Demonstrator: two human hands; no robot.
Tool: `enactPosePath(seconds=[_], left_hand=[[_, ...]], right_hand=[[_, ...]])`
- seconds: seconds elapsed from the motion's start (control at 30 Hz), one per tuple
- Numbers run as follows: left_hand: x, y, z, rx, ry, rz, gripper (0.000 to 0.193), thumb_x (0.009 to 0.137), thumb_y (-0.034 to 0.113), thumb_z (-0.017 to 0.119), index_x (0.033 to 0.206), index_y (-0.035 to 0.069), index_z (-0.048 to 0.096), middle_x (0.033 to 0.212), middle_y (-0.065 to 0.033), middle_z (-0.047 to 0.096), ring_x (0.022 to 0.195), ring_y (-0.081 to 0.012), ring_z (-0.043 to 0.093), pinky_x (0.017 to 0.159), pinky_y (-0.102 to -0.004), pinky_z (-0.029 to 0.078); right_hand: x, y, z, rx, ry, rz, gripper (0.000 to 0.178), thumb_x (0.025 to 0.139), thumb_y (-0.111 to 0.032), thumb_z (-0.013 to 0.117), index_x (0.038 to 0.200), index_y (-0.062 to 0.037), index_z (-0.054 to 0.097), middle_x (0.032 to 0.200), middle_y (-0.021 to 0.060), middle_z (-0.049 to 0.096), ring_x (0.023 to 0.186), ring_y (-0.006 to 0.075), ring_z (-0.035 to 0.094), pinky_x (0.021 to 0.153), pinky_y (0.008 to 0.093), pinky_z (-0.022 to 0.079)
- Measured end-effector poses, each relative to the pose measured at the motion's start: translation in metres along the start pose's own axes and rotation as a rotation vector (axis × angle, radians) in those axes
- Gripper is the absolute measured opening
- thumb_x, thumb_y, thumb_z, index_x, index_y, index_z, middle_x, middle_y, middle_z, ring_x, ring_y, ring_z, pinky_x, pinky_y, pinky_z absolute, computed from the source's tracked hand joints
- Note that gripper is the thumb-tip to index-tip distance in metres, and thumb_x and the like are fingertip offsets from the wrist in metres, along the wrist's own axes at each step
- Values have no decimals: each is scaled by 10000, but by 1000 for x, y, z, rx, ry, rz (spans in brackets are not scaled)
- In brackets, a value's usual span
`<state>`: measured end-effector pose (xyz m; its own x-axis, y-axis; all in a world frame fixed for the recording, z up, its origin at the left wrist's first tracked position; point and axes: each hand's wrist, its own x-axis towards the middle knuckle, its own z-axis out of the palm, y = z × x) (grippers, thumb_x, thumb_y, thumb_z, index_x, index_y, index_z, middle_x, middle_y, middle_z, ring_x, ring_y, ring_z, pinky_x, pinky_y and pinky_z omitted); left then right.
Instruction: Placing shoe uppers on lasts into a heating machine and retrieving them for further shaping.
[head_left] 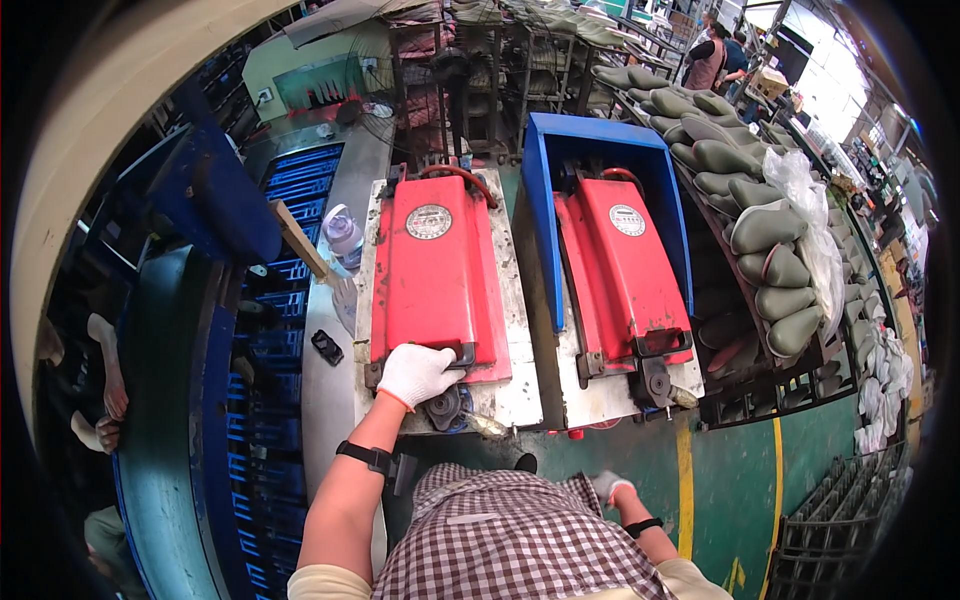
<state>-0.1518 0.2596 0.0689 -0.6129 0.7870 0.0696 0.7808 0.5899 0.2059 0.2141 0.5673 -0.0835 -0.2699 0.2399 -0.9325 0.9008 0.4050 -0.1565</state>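
Observation:
My left hand point(418, 376), in a white knit glove, is closed over the black handle point(464, 355) at the front edge of the left red machine cover point(430, 270). Just below that hand, a dark round latch part point(443, 408) sticks out from the machine's front. My right hand point(608, 486), also gloved, hangs low beside my checked apron point(520, 540), away from both machines; its fingers are too small and partly hidden to read. To the right stands a second red machine cover point(625, 255), lowered, with a blue metal hood point(600, 128) around it.
Grey-green shoe-shaped pieces point(770, 225) fill a rack at the right, with clear plastic point(805, 190) draped over it. On the left, a metal bench point(330, 400) holds a small black object point(327, 347) and a bottle point(342, 232). Beyond a conveyor point(165, 400), another person's hands point(108, 420) show.

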Motion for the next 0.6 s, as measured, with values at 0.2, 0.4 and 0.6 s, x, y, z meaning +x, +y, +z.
enactPosePath(seconds=[0.2,0.4,0.6], left_hand=[[2,-2,3,1,3,9,371,885,501,697,833,136,668,693,-116,681,677,-339,705,605,-490,539],[7,4,7,13,17,28,373,874,514,707,846,144,674,703,-112,686,687,-331,709,612,-481,545],[6,3,-1,3,-42,-39,369,869,511,713,836,144,705,677,-143,680,679,-345,711,622,-485,550]], right_hand=[[-91,-109,-75,-205,422,-433,413,973,-403,555,1124,-68,744,1055,204,753,1006,381,723,897,458,546],[-82,-221,-42,-191,-93,-741,563,988,-482,663,1360,-63,609,1042,82,697,797,166,652,694,326,568],[-88,-234,-54,-163,-20,-848,511,938,-352,711,1273,29,648,1113,227,726,1083,315,702,966,368,535]])
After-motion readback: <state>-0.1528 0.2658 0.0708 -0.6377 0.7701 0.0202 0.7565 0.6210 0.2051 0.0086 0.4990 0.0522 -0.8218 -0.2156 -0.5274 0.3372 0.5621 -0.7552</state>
